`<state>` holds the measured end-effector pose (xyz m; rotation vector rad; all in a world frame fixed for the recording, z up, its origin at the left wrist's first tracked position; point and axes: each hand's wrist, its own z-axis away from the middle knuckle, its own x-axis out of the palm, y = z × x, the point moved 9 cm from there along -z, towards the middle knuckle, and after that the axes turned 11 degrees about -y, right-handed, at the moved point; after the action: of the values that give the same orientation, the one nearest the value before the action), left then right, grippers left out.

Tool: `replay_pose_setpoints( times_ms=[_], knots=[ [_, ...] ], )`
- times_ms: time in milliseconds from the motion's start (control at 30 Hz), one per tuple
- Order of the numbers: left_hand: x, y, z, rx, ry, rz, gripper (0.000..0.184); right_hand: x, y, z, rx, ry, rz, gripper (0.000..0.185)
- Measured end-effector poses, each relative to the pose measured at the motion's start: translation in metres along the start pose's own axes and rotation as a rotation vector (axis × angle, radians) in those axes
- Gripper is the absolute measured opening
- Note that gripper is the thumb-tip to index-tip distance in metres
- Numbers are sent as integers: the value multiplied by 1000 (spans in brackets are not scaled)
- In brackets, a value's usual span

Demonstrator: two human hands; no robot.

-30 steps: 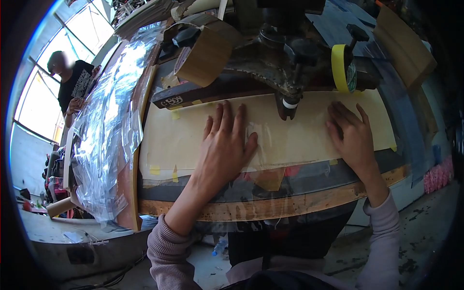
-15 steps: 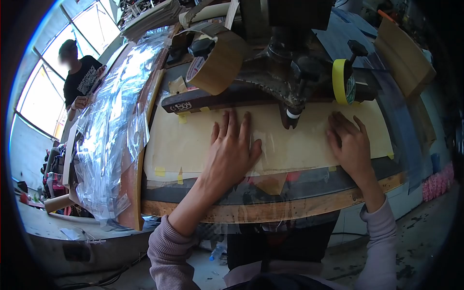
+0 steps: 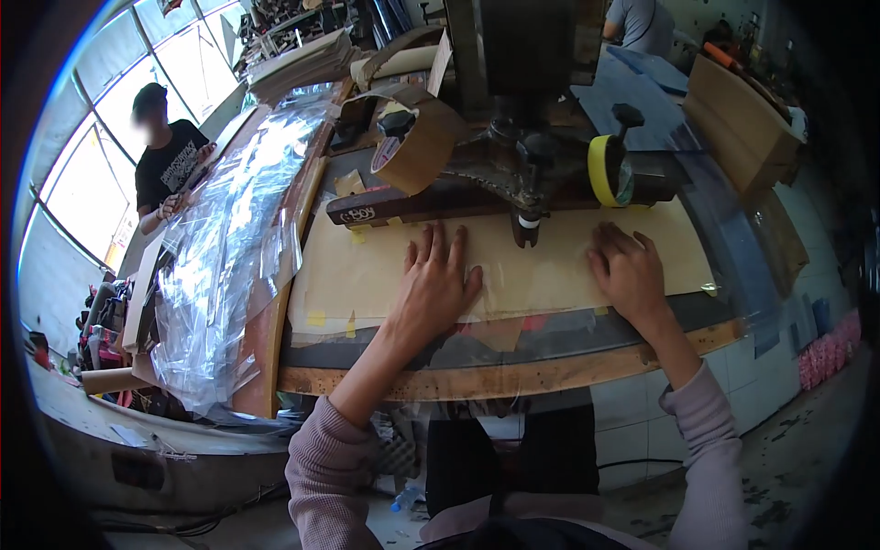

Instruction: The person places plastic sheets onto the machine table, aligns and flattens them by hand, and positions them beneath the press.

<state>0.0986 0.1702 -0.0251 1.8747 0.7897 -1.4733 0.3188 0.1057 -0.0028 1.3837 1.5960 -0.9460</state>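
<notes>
My left hand (image 3: 435, 280) lies flat and my right hand (image 3: 631, 270) rests loosely curved, well apart, on a smooth cream sheet (image 3: 536, 275) across the frame's centre. Exposed sheet between them gives sideways room; a dark, straight bar (image 3: 403, 205) limits reach above my fingertips. Below runs a worn wooden edge (image 3: 513, 377). Glossy, creased plastic film (image 3: 220, 247) occupies the frame's left.

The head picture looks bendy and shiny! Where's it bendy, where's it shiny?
Head view: the wooden edge bows, and the corners go dark; head view: glare whitens the plastic, and the windows look washed out; head view: the sheet looks duller.
</notes>
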Motion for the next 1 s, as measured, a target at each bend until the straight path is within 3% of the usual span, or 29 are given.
replay_pose_setpoints(
  times_ms=[200, 400, 667, 1000],
  knots=[
    [-4, -3, 1, 8, 19, -3, 56, -2, -9, 2, -66, -2, 42, 20],
    [-27, 21, 42, -70, 108, 0, 48, -9, -13, 20, -29, -87, -206, 20],
    [-16, 103, 127, -138, 323, 93, 41, -35, -75, 112, 84, 164, -251, 33],
    [-4, 100, 132, -132, 706, -87, 36, -15, -82, 125, 68, 502, -38, 37]
  ],
)
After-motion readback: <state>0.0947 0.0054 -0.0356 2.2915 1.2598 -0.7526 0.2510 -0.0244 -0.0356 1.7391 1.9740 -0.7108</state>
